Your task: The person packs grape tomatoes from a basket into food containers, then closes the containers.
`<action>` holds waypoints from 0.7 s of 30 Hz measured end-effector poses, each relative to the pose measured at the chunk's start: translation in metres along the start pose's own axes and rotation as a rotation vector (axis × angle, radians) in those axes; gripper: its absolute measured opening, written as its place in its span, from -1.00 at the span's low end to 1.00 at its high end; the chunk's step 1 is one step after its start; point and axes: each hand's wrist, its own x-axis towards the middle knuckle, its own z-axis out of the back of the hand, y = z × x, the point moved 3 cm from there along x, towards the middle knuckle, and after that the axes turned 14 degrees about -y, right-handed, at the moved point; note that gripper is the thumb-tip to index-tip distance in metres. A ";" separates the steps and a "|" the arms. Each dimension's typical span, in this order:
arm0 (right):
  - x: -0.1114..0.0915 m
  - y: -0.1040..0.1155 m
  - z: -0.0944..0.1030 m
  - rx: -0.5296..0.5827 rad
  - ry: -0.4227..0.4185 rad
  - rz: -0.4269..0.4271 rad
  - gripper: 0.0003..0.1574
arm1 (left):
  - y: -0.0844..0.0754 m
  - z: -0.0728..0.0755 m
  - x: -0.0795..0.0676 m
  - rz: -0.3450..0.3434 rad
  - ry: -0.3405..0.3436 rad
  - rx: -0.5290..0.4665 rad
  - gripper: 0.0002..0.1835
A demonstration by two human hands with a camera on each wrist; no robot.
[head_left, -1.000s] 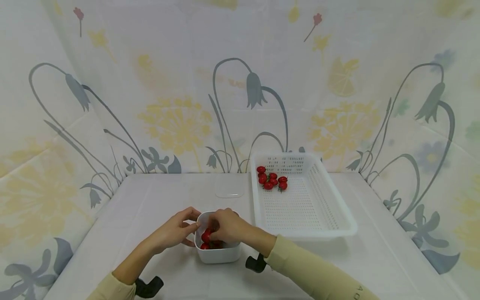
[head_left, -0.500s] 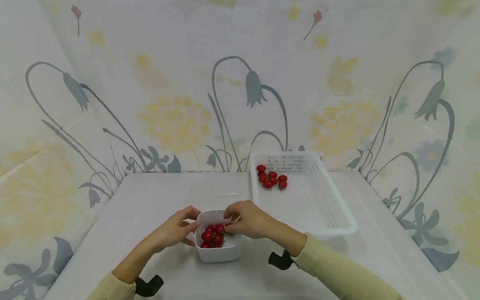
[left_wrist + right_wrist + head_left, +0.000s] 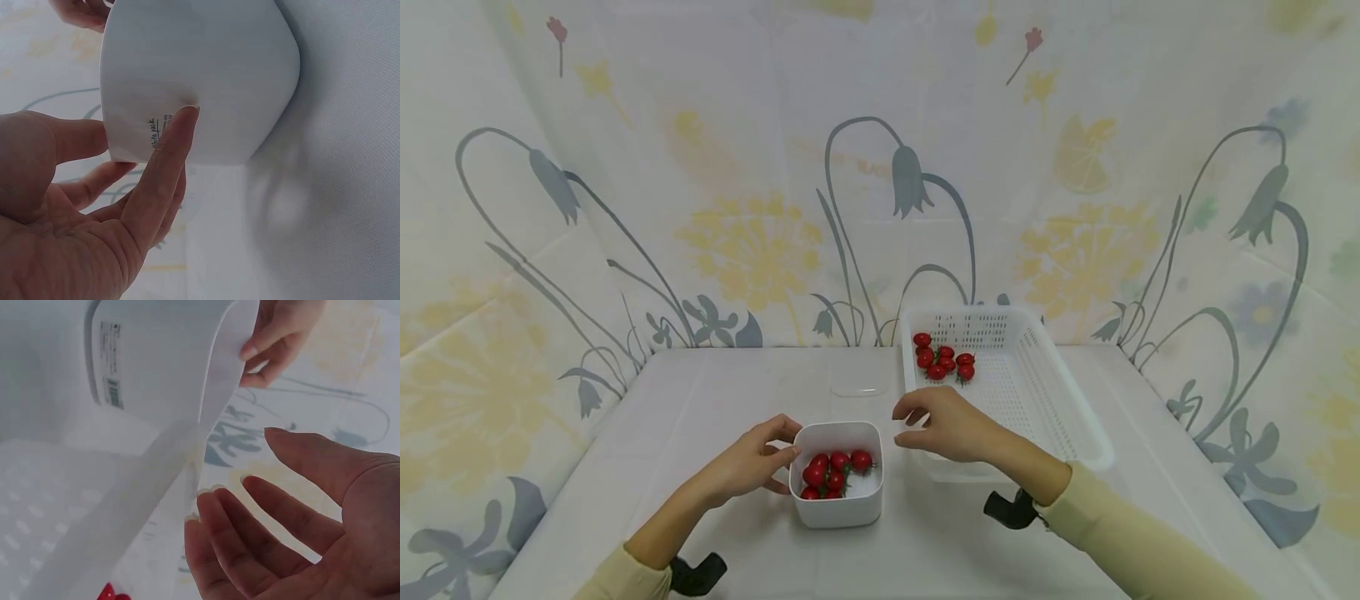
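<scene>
My left hand [image 3: 751, 461] holds the near-left wall of a small white plastic box [image 3: 841, 512]. In the left wrist view, the thumb hooks over the rim while a fingertip [image 3: 185, 119] presses the outer wall, beside small printed lettering. Several cherry tomatoes [image 3: 835, 481] lie inside the box, some with green stems. To the right of the box, my right hand [image 3: 951, 423] hovers with fingers loosely bent and nothing between them, overlapping the near-left corner of a white perforated basket [image 3: 1086, 417]. More cherry tomatoes [image 3: 946, 363] sit in that basket's far-left corner.
A clear flat lid-like piece [image 3: 859, 382] lies on the white-covered table [image 3: 715, 392] behind the box. A floral-printed cloth [image 3: 760, 167] hangs at the back and along both sides. A label with a barcode [image 3: 111, 365] shows on the box's side.
My right hand has drawn out of the box and moved right, leaving a cherry tomato at the right of those inside. My left hand has stayed at the box.
</scene>
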 end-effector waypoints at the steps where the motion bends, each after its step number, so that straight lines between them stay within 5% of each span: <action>1: -0.001 -0.002 0.003 -0.002 -0.002 -0.007 -0.71 | 0.000 0.000 0.000 0.001 -0.001 0.000 -0.70; 14: 0.006 -0.036 0.053 -0.121 -0.084 -0.037 -0.69 | 0.000 0.000 0.000 0.001 -0.001 0.001 -0.71; 21: 0.019 -0.069 0.078 -0.194 -0.118 -0.149 -0.59 | 0.000 0.000 0.000 -0.005 0.004 -0.008 -0.70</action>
